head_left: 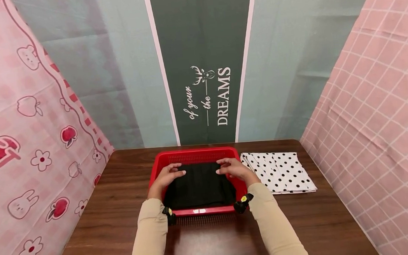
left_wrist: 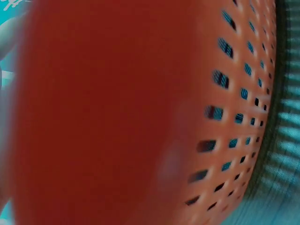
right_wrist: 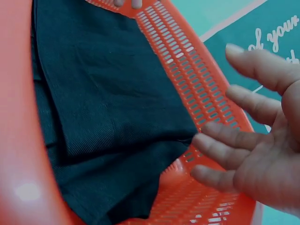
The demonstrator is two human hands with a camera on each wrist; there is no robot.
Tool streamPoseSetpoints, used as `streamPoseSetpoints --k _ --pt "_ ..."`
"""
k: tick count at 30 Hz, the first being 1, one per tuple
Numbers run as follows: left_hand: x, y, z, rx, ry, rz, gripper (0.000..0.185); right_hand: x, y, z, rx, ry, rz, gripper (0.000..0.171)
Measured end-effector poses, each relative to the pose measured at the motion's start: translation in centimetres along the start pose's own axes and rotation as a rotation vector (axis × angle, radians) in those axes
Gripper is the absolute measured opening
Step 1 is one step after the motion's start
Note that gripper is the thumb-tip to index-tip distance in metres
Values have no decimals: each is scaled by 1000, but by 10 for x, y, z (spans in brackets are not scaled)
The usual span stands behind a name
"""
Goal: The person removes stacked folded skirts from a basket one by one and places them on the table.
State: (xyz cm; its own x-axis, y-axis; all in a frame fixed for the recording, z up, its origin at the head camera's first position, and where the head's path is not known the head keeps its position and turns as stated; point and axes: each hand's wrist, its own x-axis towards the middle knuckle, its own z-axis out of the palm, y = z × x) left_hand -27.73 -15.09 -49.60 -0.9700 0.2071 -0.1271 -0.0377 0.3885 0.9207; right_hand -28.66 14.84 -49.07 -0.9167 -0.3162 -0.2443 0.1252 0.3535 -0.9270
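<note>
Red perforated basket [head_left: 195,156] stands at the middle of the brown wooden table [head_left: 100,212] and holds a folded black cloth [head_left: 199,185], which lies flat in it. Left hand [head_left: 167,175] and right hand [head_left: 233,168] rest at the cloth's far corners, fingers spread and relaxed, gripping nothing. Folded white cloth with black dots [head_left: 279,171] lies just right of the basket.
</note>
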Motion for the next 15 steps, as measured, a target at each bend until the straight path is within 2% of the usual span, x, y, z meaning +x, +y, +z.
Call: streamPoseSetpoints --k 4,7,9,15 --pt "2 0 -4 57 -20 -41 55 10 2 8 -31 43 18 54" --pt "2 1 -8 64 -33 -78 56 15 6 16 -69 65 36 53" --pt "1 2 -11 54 -36 -91 57 17 10 20 -99 79 58 53" --pt "-1 6 -16 -6 -21 -121 59 18 20 28 -63 90 151 57"
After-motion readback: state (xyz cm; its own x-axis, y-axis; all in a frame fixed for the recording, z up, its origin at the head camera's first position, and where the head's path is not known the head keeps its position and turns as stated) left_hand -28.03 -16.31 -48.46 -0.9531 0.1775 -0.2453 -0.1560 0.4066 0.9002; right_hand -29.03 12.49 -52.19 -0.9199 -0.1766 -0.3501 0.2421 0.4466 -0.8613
